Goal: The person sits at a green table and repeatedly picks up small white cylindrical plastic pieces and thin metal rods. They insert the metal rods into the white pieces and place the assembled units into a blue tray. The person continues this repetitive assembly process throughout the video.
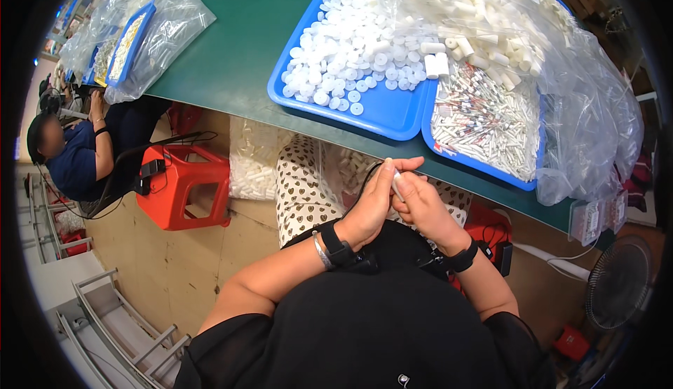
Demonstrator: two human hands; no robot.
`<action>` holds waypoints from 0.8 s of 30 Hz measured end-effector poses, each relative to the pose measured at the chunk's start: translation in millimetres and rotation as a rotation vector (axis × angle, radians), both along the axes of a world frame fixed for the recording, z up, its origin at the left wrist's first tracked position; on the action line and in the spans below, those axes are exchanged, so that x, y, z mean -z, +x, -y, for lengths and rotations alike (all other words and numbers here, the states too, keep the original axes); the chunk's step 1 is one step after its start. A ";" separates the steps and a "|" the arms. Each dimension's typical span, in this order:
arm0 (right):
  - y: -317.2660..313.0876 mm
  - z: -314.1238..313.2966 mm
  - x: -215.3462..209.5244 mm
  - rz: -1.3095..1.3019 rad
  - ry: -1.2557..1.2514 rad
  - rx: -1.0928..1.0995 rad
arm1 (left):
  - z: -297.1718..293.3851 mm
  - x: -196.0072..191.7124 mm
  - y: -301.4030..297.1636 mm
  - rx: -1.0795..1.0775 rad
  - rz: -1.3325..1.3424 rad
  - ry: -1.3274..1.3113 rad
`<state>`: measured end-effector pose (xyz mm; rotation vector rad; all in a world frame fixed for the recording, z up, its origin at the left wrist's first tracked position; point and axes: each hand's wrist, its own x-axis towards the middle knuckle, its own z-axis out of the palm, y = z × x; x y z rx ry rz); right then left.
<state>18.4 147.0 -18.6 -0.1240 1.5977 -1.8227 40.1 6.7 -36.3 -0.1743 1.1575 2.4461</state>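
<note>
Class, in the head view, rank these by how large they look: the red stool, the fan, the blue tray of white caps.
1. blue tray
2. red stool
3. fan, though its edge is cut off, so this rank is unsure.

Even, bright overhead light; soft shadow is cast beneath the green surface (231, 52). Glare is seen on the clear plastic bags (596, 108). Straight edges are bent toward the dark rim, where detail is possibly lost.

Two blue trays are sitting on the far green table: the left tray (382, 112) and the right tray (484, 164). One red stool (184, 185) is standing left. One fan (618, 282) is standing near right.
</note>
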 end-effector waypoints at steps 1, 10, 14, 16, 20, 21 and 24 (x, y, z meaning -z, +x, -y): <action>2.5 2.8 7.9 -0.273 0.138 -0.008 | -0.6 5.1 1.7 -0.019 -0.002 -0.022; 12.9 6.5 14.7 -0.736 0.590 -0.183 | 13.9 10.8 15.1 0.032 0.254 0.077; 25.8 14.9 31.4 -0.871 0.926 -0.450 | 8.8 50.8 26.1 -0.030 0.536 0.204; 25.6 16.8 41.6 -0.943 0.879 -0.435 | 5.2 62.1 24.2 -0.121 0.610 0.194; 9.1 23.9 49.3 -0.914 0.865 -0.368 | 13.0 65.4 11.7 -0.171 0.661 0.201; 5.1 24.5 49.6 -0.910 0.863 -0.331 | 17.0 60.3 9.8 -0.176 0.678 0.190; -2.0 21.3 42.5 -1.050 0.763 -0.179 | 35.3 69.8 10.4 -0.140 0.728 0.214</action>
